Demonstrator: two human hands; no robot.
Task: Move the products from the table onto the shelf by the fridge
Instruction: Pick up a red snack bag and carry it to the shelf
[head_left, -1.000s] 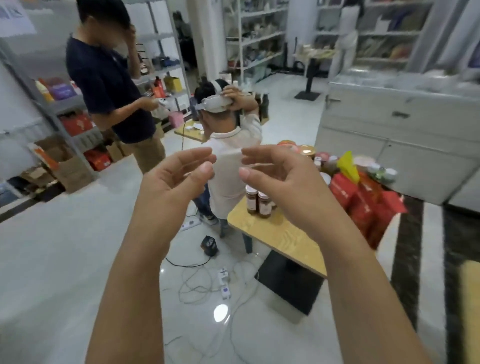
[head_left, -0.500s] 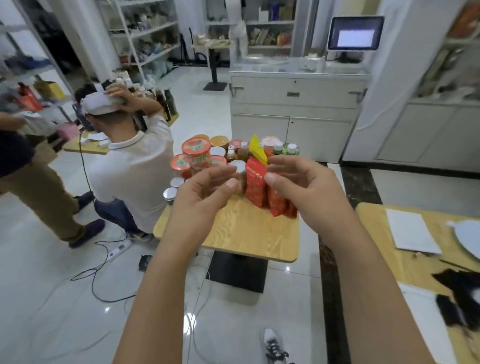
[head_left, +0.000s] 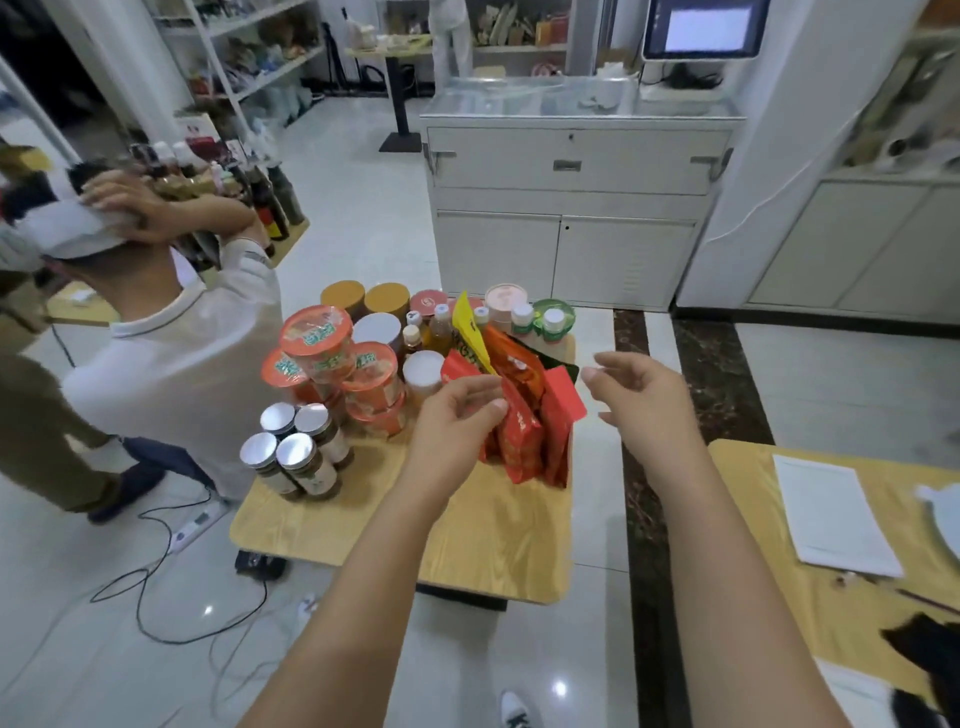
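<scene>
Hovering left hand (head_left: 457, 415) and right hand (head_left: 641, 397), fingers slack and grasping nothing, either side of the red snack bags (head_left: 519, 431) standing on the table (head_left: 493, 545). Likely risking tipping the bags off the right edge, or jostling the stacked noodle cups (head_left: 317, 338), through a one-sided grab.

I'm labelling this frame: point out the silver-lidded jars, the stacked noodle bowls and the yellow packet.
silver-lidded jars (head_left: 295, 451), head view, lid of the nearest jar.
stacked noodle bowls (head_left: 316, 330), head view, lid of the top bowl.
yellow packet (head_left: 467, 326), head view, its upper printed face.
</scene>
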